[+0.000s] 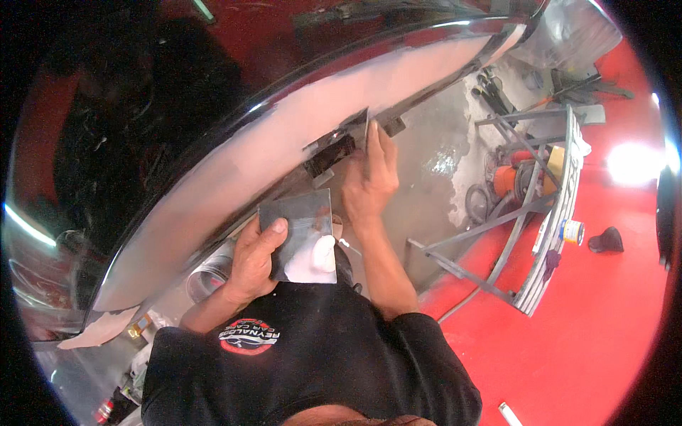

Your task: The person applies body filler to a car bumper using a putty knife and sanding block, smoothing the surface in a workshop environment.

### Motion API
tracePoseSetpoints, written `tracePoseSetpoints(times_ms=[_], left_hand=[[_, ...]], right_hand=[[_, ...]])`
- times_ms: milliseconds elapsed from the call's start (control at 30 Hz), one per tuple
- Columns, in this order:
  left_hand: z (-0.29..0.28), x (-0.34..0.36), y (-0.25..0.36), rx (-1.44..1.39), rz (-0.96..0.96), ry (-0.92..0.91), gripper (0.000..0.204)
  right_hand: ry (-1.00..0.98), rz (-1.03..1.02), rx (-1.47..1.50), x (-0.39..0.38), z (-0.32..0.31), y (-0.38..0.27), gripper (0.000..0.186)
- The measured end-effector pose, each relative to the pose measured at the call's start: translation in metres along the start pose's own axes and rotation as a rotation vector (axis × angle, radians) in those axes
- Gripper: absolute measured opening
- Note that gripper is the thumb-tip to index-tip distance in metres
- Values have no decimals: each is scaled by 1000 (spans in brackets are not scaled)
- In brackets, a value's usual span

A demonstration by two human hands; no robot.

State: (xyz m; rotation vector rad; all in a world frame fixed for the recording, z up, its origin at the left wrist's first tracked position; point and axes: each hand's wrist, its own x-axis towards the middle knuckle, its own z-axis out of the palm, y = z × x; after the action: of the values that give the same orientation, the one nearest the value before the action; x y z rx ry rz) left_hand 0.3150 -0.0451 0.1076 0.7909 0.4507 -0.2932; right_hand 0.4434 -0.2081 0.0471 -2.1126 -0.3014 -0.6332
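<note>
My left hand (254, 257) holds a flat dark board (297, 226), thumb on top, with the fingers beneath it hidden. A mound of white paste, like body filler (312, 261), lies on the board's near right corner. In front, my right hand (371, 177) pinches a thin dark spreader (366, 131), seen nearly edge-on. Its tip meets or comes very near the lower edge of a curved car body panel (284, 131). Pale pinkish, patchy filler or primer covers this panel. A dark slot with tabs (332, 156) sits along its lower edge, just left of the spreader.
Glossy dark red bodywork (177, 85) rises above the pale panel. To the right stands a metal stand (550, 263) with a can (572, 232) on it. Cables and orange equipment (506, 179) lie behind it. A clear container (206, 280) is beside my left forearm. The floor (568, 334) is red.
</note>
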Motion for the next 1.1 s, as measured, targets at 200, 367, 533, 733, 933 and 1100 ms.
tracePoseSetpoints(times_ms=[200, 367, 533, 733, 933, 1100], left_hand=[[7, 0, 10, 66, -11, 51, 44], [5, 1, -3, 2, 30, 64, 40], [6, -2, -6, 16, 44, 46, 39], [9, 0, -7, 9, 45, 17, 40], [6, 2, -8, 28, 24, 19, 43], [6, 4, -7, 12, 15, 9, 45]], right_hand=[[240, 166, -38, 96, -45, 67, 48], [377, 19, -152, 177, -52, 113, 54], [367, 7, -191, 203, -47, 117, 57], [303, -54, -202, 198, -50, 105, 57], [232, -100, -188, 159, -38, 59, 60], [159, -99, -151, 124, -23, 19, 69]])
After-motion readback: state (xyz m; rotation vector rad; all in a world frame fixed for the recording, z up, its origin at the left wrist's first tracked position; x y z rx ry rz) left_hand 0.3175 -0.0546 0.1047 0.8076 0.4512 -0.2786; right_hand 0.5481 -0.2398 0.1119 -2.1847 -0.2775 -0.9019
